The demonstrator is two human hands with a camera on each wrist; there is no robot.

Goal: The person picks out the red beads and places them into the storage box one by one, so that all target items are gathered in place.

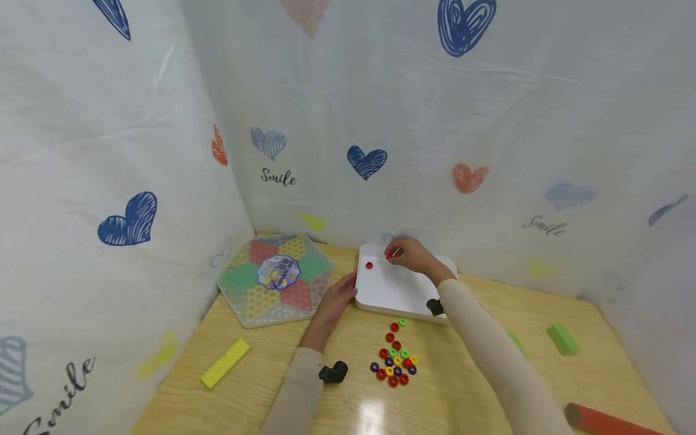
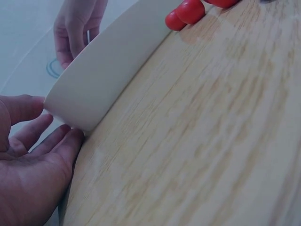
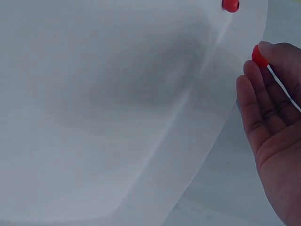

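Observation:
A white tray (image 1: pixel 405 293) lies on the wooden table with one red bead (image 1: pixel 369 265) in its far left corner. My right hand (image 1: pixel 394 254) hovers over the tray's far edge and pinches another red bead (image 1: pixel 388 257) at its fingertips. The right wrist view shows that bead (image 3: pixel 258 55) at the tips of my right hand (image 3: pixel 261 59), with the tray (image 3: pixel 117 108) and the lying bead (image 3: pixel 230 4) beside it. My left hand (image 1: pixel 348 289) rests with straight fingers against the tray's near left corner. In the left wrist view its fingers (image 2: pixel 59 139) touch the tray wall (image 2: pixel 103 80).
A pile of several coloured beads (image 1: pixel 394 359) lies in front of the tray. A hexagonal game board (image 1: pixel 274 278) sits at the left. A yellow block (image 1: pixel 225 362), a green block (image 1: pixel 562 338) and a red cylinder (image 1: pixel 609 420) lie about. Heart-printed curtains close in the table.

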